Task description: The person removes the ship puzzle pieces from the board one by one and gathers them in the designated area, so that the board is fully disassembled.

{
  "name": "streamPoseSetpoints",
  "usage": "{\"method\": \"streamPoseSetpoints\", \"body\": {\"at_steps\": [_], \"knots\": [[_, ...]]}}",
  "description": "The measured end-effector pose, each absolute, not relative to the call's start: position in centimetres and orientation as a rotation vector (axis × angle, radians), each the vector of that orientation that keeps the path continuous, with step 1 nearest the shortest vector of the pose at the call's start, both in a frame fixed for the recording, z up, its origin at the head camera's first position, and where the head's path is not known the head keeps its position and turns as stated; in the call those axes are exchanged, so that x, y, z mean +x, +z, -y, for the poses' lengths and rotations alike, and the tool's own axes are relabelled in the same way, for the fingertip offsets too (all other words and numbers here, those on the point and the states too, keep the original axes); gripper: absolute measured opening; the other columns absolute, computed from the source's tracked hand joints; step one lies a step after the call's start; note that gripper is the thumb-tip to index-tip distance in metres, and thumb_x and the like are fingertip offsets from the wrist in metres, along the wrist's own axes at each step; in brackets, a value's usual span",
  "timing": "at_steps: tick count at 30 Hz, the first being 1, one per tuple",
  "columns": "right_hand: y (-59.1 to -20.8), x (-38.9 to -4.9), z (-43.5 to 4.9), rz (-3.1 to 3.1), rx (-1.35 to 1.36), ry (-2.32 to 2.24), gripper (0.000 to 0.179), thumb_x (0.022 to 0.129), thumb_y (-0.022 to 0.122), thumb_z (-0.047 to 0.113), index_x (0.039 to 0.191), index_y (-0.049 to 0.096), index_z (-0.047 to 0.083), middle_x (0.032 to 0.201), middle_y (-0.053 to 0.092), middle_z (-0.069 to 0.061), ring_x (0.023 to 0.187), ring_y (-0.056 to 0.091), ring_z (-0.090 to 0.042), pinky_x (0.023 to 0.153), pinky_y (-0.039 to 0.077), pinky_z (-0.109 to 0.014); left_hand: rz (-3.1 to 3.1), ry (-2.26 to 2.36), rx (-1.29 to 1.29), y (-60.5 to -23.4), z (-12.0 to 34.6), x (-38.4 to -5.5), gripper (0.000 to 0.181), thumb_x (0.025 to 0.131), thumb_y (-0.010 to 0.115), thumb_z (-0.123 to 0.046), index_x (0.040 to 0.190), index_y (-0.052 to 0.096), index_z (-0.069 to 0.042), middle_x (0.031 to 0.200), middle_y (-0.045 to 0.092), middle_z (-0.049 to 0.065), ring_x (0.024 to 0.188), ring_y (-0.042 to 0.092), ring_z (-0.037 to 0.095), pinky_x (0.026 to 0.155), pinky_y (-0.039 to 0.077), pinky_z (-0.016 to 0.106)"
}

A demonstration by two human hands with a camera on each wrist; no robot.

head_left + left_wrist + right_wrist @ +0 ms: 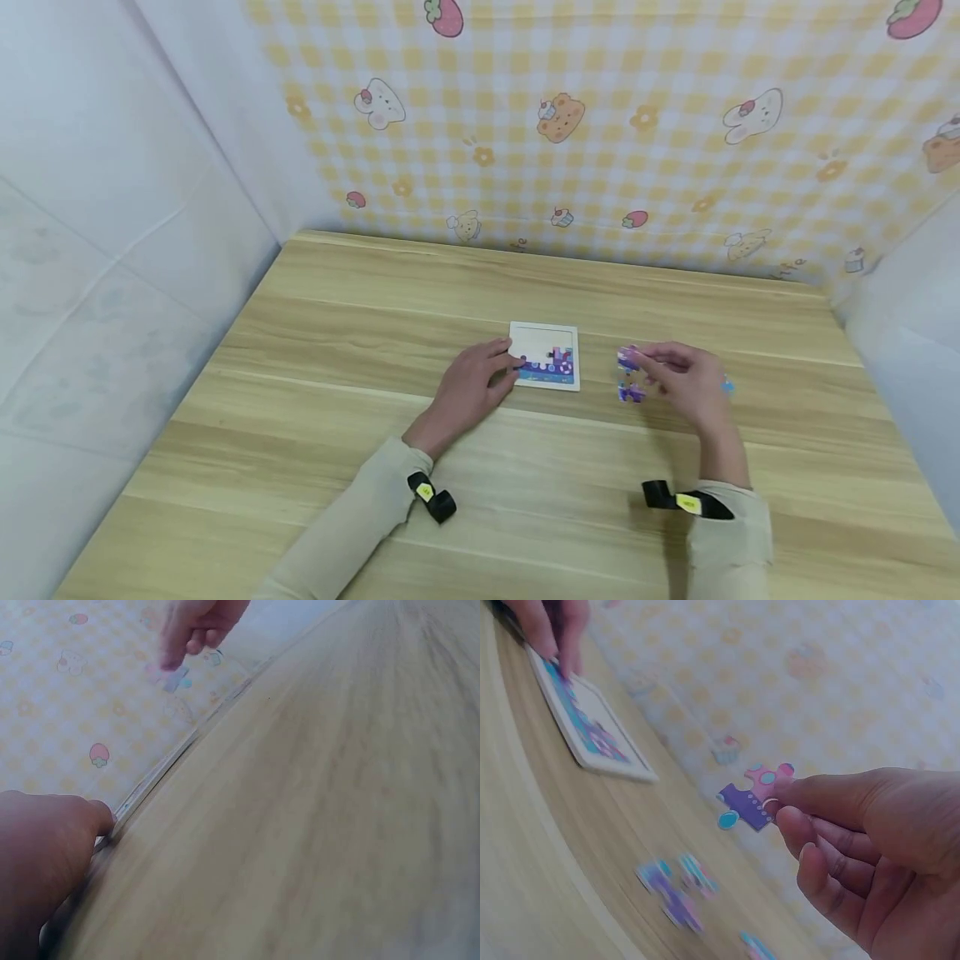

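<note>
Right wrist view, pinched piece: the right hand [859,851] holds a puzzle piece [745,808], pink and purple with blue dots, by one edge between thumb and forefinger; the gap is only the piece's thickness, and the other fingers curl loosely.
Piece handling: it looks light, thin and stiff, probably card or wood; its knobs could bend or chip, and the glossy face may slide, so a hold on the broad body suits it best.
Below the piece: loose pieces [679,907] lie on the table [570,847], too blurred to count.
Head view, tray: the puzzle tray [532,342] lies flat on the table between the hands, its near and right parts filled with fitted pieces [543,367]; it seems flat, rigid and light, best steadied by the rim.
Left fingers: the left hand [476,375] has its fingers spread and slightly bent, touching the tray's left edge without gripping it.
Beyond the right hand: a blue piece [728,385] shows at its right.
Left wrist view, tray edge: only a thin side shows; the underside of the left fingers cannot be told.
</note>
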State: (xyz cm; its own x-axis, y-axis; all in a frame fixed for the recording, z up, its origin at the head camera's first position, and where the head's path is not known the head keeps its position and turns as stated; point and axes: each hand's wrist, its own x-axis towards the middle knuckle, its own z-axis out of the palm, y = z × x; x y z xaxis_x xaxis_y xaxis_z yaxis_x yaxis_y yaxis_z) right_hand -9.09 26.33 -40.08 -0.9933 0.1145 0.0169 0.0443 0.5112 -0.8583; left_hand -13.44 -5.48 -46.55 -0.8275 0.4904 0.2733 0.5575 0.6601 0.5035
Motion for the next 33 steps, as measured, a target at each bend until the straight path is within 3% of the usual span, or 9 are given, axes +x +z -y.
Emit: {"method": "streamPoseSetpoints", "body": {"at_steps": [7,11,23,33], "knots": [[-40.7,-6.8,-31.5,2.67,-0.386,1.516,0.036,0.098,0.074,0.033,0.11,0.075,-0.001,0.083,0.071,0.013,0.071,0.064,-0.01,0.06,0.056,-0.024,2.761,-0.893,-0.872,-46.5,5.5,-13.4,0.025,0.103,0.066,-0.026,0.125,0.076,-0.017,0.148,0.059,0.01,0.141,0.051,0.026,0.119,0.037,0.046],[-41.5,-6.2,-33.3,2.742,-0.421,1.551,0.034,0.097,0.076,0.03,0.109,0.077,-0.002,0.084,0.069,0.019,0.071,0.062,-0.007,0.061,0.055,-0.023,2.781,-0.897,-0.863,-46.5,5.4,-13.4,0.026,0.104,0.065,-0.027,0.125,0.076,-0.017,0.149,0.058,0.009,0.143,0.049,0.025,0.12,0.036,0.046],[-43.2,-6.7,-33.5,2.926,-0.485,1.385,0.042,0.1,0.071,0.033,0.118,0.074,-0.004,0.087,0.066,0.004,0.069,0.056,-0.011,0.056,0.049,-0.025,2.792,-0.931,-0.856,-46.5,5.4,-13.4,0.027,0.104,0.065,-0.028,0.127,0.075,-0.018,0.15,0.057,0.008,0.143,0.049,0.026,0.12,0.036,0.046],[-43.3,-7.0,-33.0,2.911,-0.513,1.369,0.039,0.102,0.068,0.029,0.119,0.073,-0.005,0.082,0.063,0.001,0.065,0.053,-0.011,0.053,0.047,-0.026,2.794,-0.932,-0.85,-46.3,5.4,-13.5,0.027,0.104,0.065,-0.028,0.127,0.075,-0.017,0.15,0.057,0.009,0.143,0.048,0.026,0.121,0.035,0.046]]}}
